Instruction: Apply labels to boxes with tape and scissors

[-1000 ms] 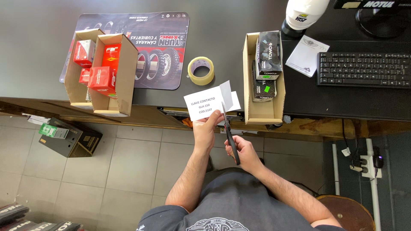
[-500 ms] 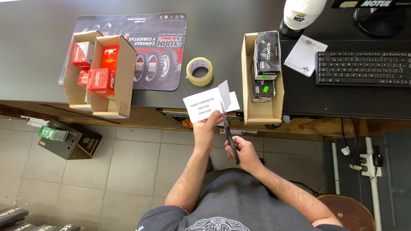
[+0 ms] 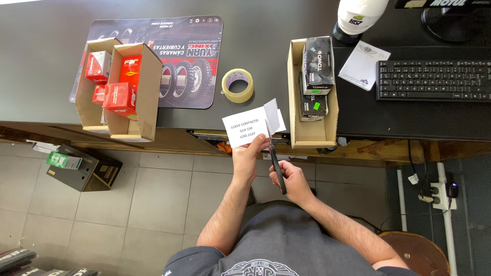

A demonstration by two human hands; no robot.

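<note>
My left hand (image 3: 246, 158) pinches the lower edge of a small white printed paper label (image 3: 244, 131) held up over the desk's front edge. My right hand (image 3: 290, 179) grips black-handled scissors (image 3: 273, 153), whose blades run up through the paper's right side. A narrow strip of the paper (image 3: 275, 115) bends away to the right of the blades. A roll of yellowish tape (image 3: 238, 85) lies on the dark desk just beyond the label.
A narrow cardboard tray (image 3: 296, 92) with black boxes (image 3: 317, 66) stands to the right. Two cardboard trays (image 3: 146, 97) with red boxes (image 3: 120, 97) sit left on a printed mat (image 3: 189, 56). A keyboard (image 3: 432, 81), notepad (image 3: 363, 64) and white helmet (image 3: 358, 15) lie far right. A carton (image 3: 84, 168) rests on the tiled floor.
The scissors have advanced slightly up the paper and the cut strip has bent a bit further right; both hands stay in the same place.
</note>
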